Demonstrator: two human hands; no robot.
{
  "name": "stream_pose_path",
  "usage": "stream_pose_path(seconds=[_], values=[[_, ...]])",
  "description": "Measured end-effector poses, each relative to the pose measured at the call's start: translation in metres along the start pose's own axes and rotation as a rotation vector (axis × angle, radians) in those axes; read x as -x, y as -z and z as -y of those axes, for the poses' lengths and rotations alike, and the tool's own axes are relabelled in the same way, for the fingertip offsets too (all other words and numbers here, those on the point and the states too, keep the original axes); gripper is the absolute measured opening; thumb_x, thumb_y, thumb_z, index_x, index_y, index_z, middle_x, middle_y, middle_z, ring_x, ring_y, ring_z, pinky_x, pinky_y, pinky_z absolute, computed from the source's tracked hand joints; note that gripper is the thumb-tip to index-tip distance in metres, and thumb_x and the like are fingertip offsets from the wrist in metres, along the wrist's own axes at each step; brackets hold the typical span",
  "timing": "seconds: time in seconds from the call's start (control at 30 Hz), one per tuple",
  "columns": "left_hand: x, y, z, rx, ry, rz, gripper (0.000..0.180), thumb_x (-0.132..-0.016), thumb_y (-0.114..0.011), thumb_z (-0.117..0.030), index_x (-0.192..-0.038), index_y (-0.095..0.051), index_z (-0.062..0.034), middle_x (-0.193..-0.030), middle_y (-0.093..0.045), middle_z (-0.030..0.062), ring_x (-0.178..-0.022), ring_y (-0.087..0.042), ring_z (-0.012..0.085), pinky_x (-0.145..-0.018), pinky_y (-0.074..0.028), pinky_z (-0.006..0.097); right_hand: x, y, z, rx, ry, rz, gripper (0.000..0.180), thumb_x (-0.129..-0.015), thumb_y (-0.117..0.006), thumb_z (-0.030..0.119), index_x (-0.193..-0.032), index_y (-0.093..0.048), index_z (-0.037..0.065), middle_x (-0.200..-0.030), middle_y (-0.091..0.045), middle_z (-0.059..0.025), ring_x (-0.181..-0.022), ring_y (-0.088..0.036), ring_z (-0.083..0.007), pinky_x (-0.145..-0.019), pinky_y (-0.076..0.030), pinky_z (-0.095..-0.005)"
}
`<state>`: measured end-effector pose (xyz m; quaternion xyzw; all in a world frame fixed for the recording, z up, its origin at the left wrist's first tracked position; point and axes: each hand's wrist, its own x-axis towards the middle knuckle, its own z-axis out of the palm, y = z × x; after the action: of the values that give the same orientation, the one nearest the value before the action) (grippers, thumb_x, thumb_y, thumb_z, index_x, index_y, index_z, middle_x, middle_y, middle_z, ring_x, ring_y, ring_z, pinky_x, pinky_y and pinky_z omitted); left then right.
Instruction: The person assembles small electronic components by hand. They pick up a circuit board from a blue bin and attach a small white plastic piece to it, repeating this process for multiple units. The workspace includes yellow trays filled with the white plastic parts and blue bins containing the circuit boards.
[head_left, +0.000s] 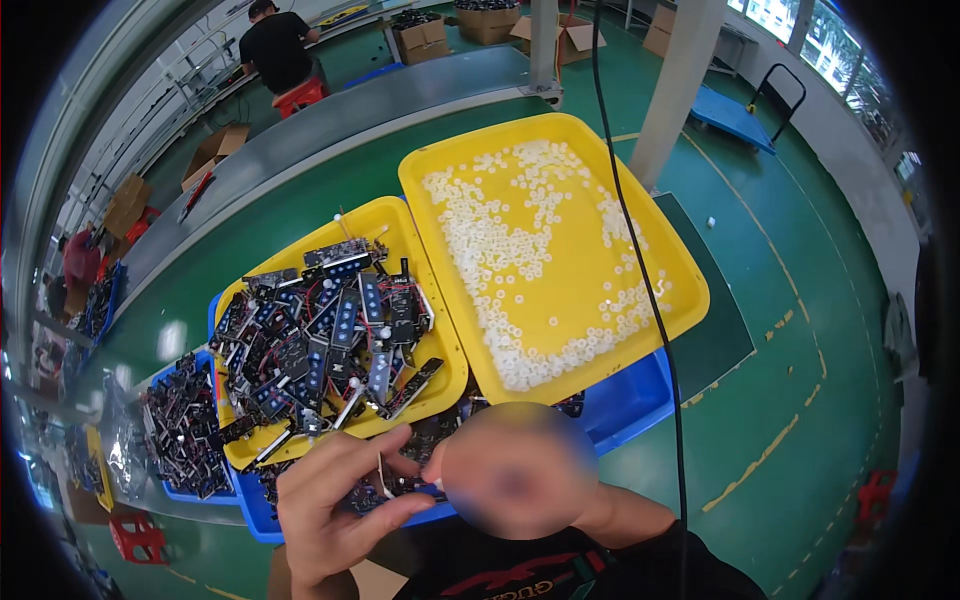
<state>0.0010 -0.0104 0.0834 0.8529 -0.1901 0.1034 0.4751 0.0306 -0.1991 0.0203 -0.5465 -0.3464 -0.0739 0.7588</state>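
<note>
Just one head cam, fisheye, looking steeply down at the yellow trays (560, 385) from close above.

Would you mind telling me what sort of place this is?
Most likely an electronics assembly factory floor: yellow trays hold dark circuit boards and small white rings, a long grey conveyor line runs behind, and cardboard boxes stand on the green floor.

Open brown cardboard boxes (468, 28) top centre by conveyor; more cartons (212, 152) at left, brown.

a black cable (640, 270) hangs over the green floor (800, 330).
</note>
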Motion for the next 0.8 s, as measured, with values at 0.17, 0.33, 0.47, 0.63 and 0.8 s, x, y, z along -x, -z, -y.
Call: stream_pose_path(seconds=[0.17,0.33,0.47,0.63,0.8], values=[[-0.01,0.028,-0.012,-0.487,-0.02,-0.184,0.054,-0.067,-0.082,-0.01,-0.117,-0.064,0.0002,-0.078,-0.064,0.0065,-0.068,-0.056,0.0144,-0.059,-0.044,0.025,-0.029,0.027,0.007,0.664,0.156,0.041,0.024,-0.071,-0.062,-0.008,-0.093,-0.06,0.001,-0.096,-0.063,-0.0113,-0.083,-0.062,-0.0283,-0.069,-0.051,-0.0361],[-0.04,0.063,0.007,-0.972,-0.029,-0.343,0.048,-0.075,-0.073,-0.003,-0.122,-0.062,-0.0045,-0.084,-0.056,0.0072,-0.073,-0.052,0.0173,-0.066,-0.042,0.03,-0.048,0.067,0.001,1.377,0.036,0.137,0.018,-0.071,-0.058,0.001,-0.088,-0.06,0.001,-0.089,-0.059,-0.0122,-0.082,-0.058,-0.0289,-0.068,-0.049,-0.038],[-0.06,0.069,0.036,-1.07,0.02,-0.189,0.044,-0.076,-0.074,-0.011,-0.117,-0.062,-0.0041,-0.082,-0.056,0.0103,-0.075,-0.054,0.025,-0.069,-0.044,0.036,-0.06,0.071,-0.008,1.559,-0.081,0.264,0.024,-0.072,-0.057,0.005,-0.095,-0.062,-0.001,-0.087,-0.059,-0.0135,-0.081,-0.058,-0.0298,-0.069,-0.05,-0.038],[-0.053,0.063,0.04,-1.022,-0.04,-0.17,0.035,-0.077,-0.074,-0.014,-0.109,-0.065,-0.0023,-0.084,-0.06,0.0114,-0.076,-0.057,0.0293,-0.069,-0.046,0.038,-0.088,0.076,-0.013,1.503,-0.328,0.411,0.041,-0.085,-0.057,0.018,-0.122,-0.053,0.001,-0.115,-0.054,-0.0185,-0.096,-0.058,-0.0344,-0.082,-0.048,-0.043],[-0.013,0.02,0.008,-0.742,-0.198,0.066,0.028,-0.069,-0.078,-0.008,-0.095,-0.068,-0.0059,-0.075,-0.058,0.0059,-0.064,-0.056,0.0234,-0.057,-0.047,0.035,-0.104,0.091,-0.034,1.513,-0.409,0.492,0.044,-0.091,-0.055,0.025,-0.127,-0.05,0.001,-0.12,-0.052,-0.0186,-0.102,-0.056,-0.0373,-0.089,-0.046,-0.0453]])
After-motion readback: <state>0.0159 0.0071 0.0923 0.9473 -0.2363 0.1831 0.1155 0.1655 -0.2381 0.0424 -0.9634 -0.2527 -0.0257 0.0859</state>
